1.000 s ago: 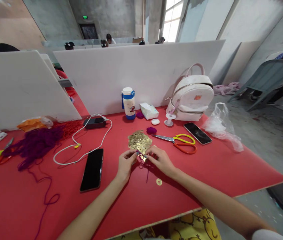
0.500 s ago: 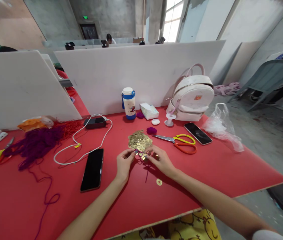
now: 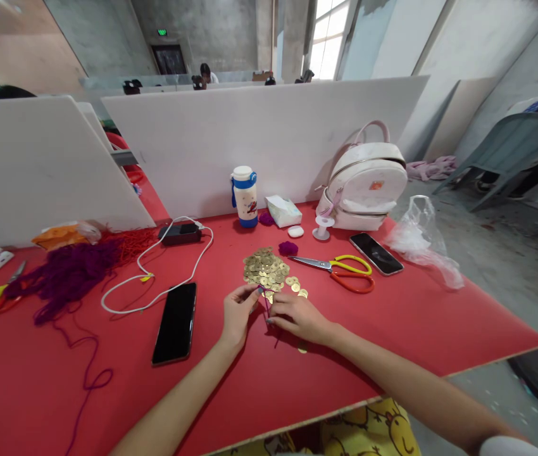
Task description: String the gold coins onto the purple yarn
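Just in front of a pile of gold-coloured coins with holes [image 3: 265, 266], both hands work on a purple cord [image 3: 268, 307]. My left hand [image 3: 238, 315] is closed, thumb and fingertips pinching the upper part of the cord. Lower down and to the right, my right hand [image 3: 300, 316] is closed on the same cord, whose loose end hangs below the fingers. One separate coin [image 3: 302, 348] lies partly hidden under my right wrist. Whether a coin is threaded on the cord between my fingers, I cannot make out.
Scissors [image 3: 335, 266] and a phone [image 3: 376, 252] lie to the right; another phone [image 3: 175, 324] is left of my hands. A bottle [image 3: 245, 197], a spool [image 3: 323, 227] and a backpack [image 3: 366, 183] stand behind. Purple yarn [image 3: 76, 272] and a white cable [image 3: 129, 310] are at left.
My right hand has moved down and slightly toward me along the cord, uncovering several coins at the pile's right side. My left hand stays nearly in place, still pinching.
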{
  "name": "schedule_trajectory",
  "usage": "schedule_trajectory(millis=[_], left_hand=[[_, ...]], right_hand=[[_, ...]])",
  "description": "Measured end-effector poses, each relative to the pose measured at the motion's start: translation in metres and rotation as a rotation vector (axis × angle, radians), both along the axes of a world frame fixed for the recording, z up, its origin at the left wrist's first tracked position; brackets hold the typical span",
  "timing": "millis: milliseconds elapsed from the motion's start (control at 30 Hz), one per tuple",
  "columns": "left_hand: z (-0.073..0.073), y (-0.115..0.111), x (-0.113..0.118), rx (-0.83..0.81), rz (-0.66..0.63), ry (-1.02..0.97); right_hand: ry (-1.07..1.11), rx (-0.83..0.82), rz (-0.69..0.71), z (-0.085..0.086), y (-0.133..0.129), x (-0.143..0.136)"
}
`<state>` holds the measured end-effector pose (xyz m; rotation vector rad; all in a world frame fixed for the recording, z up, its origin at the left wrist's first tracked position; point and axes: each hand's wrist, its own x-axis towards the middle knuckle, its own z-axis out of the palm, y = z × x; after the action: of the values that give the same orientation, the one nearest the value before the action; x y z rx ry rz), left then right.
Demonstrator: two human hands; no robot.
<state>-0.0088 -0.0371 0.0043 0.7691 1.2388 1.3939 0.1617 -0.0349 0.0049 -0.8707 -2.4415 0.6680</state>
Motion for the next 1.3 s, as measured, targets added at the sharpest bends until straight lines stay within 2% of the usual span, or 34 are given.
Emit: schedule_trajectory(millis=[267, 600, 767, 967, 1133, 1300], left_hand=[[-0.0031, -0.0009, 0.0016, 0.011, -0.049, -0.161], [-0.0044, -0.0002, 0.0026, 0.028, -0.091, -0.170], [-0.0027, -0.0001, 0.0027, 0.021, -0.095, -0.151], [0.0012, 0.0001, 0.0036, 0.010, -0.095, -0.143], [0.0018, -0.0007, 0.0033, 0.001, -0.094, -0.132], [-0.0004, -0.0011, 0.0019, 0.019, -0.137, -0.097]], right_hand=[[-0.061, 0.005, 0.032, -0.0032, 0.0000, -0.0001], [-0.101, 0.009, 0.071, -0.0006, -0.0003, -0.0007], [0.028, 0.004, -0.056, 0.0012, 0.0003, 0.0022], [0.283, -0.114, -0.361, 0.0029, 0.0000, 0.0038], [0.262, -0.082, -0.371, 0.0007, 0.0027, 0.0023], [0.340, -0.118, -0.403, -0.0030, 0.0034, 0.0023]])
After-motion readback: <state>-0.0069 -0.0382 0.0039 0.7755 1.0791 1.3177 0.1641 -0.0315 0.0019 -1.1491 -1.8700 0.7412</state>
